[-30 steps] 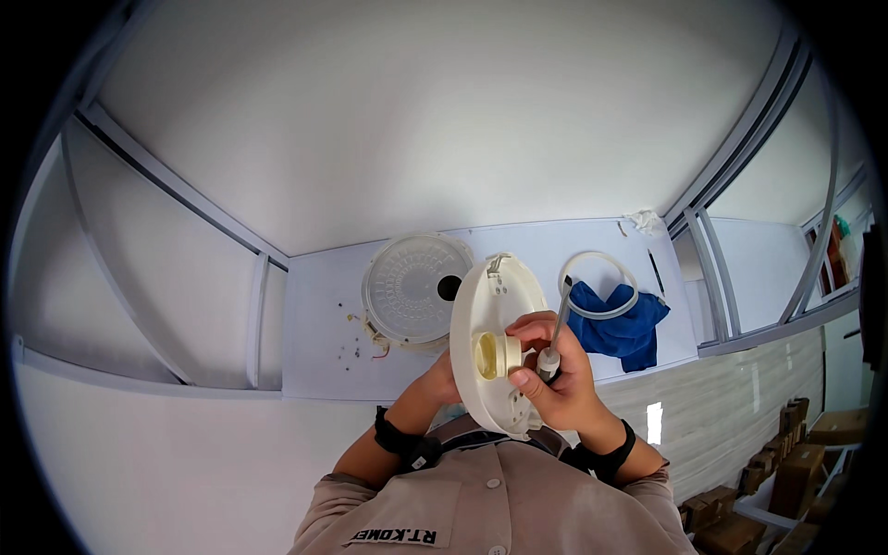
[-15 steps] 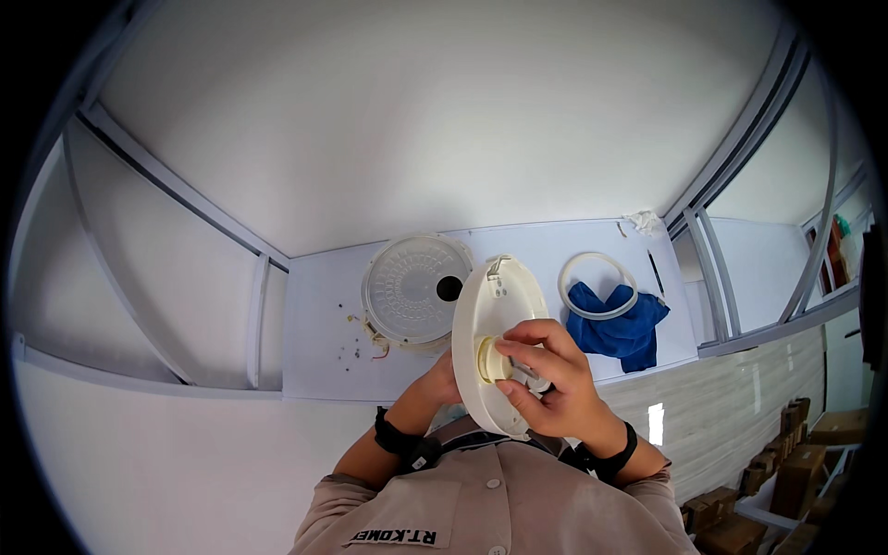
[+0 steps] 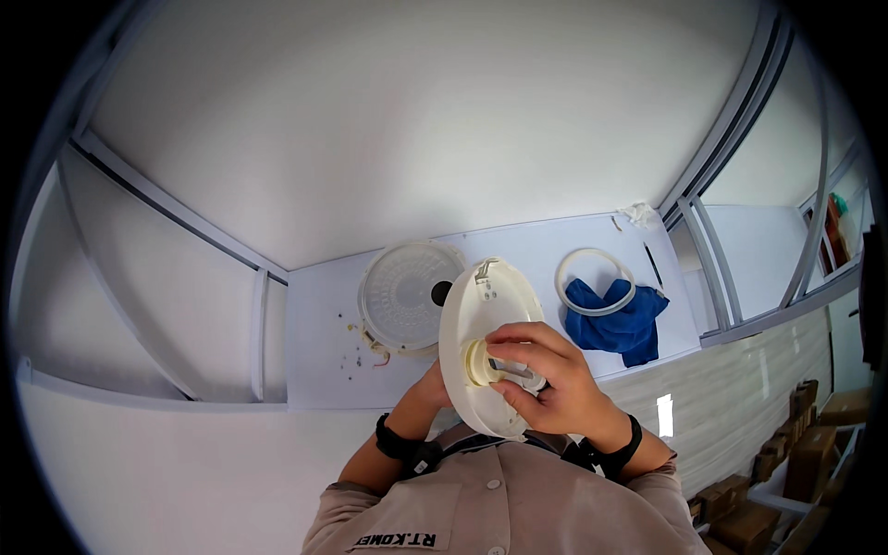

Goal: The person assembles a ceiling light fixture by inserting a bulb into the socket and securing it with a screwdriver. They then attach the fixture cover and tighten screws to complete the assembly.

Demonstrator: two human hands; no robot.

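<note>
1. White shell [image 3: 504, 310]: tilted in front of the person, with 1 cream cup [image 3: 475, 363] inside.
2. Right hand [image 3: 553, 381]: thumb and fingers hold the cup.
3. Left hand [image 3: 435, 386]: behind the shell, fingers hidden; cannot tell their state.
4. Counter [image 3: 523, 246]: 1 ring [image 3: 593, 252] on a blue cloth [image 3: 612, 335].

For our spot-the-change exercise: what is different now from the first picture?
The right hand has shifted its fingers left over the cream round part, pinching it. The grey tool it held upright has tipped over, seemingly leftward, mostly hidden. Unchanged: the left hand holds the white shell; the disc, white ring and blue cloth lie on the table.
</note>
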